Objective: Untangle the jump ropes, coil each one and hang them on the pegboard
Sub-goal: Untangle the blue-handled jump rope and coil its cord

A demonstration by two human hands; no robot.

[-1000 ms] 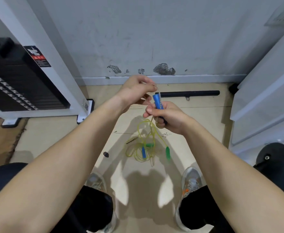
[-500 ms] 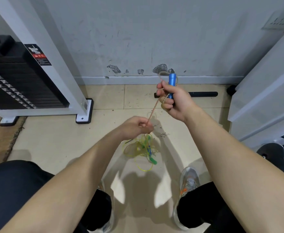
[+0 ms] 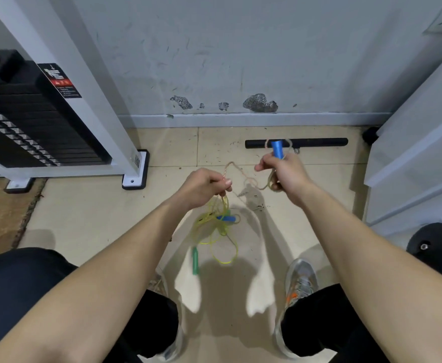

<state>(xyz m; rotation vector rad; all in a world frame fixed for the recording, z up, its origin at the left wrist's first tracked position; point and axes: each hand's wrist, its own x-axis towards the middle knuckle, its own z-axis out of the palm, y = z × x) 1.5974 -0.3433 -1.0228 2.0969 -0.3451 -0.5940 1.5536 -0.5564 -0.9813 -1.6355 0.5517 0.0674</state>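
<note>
My right hand (image 3: 285, 174) grips a blue jump-rope handle (image 3: 277, 148) upright, with loops of its pale tan cord (image 3: 251, 182) gathered in the same fist. That cord runs slack across to my left hand (image 3: 204, 187), which pinches it. Below the left hand hangs a tangle of yellow-green rope (image 3: 214, 226) with a second blue handle (image 3: 226, 218) caught in it. A green handle (image 3: 195, 259) dangles lower, just above the tiled floor. No pegboard is in view.
A black weight stack (image 3: 31, 121) in a white frame (image 3: 133, 176) stands at left. A black bar (image 3: 319, 142) lies on the floor by the wall. White panels (image 3: 410, 166) rise at right, with a black weight plate (image 3: 434, 243) below. My shoes (image 3: 301, 279) flank the ropes.
My right hand came down from in front of the wall to floor level. My left hand rose and the cord between the hands went slack. The tangle swung and the green handle dropped lower.
</note>
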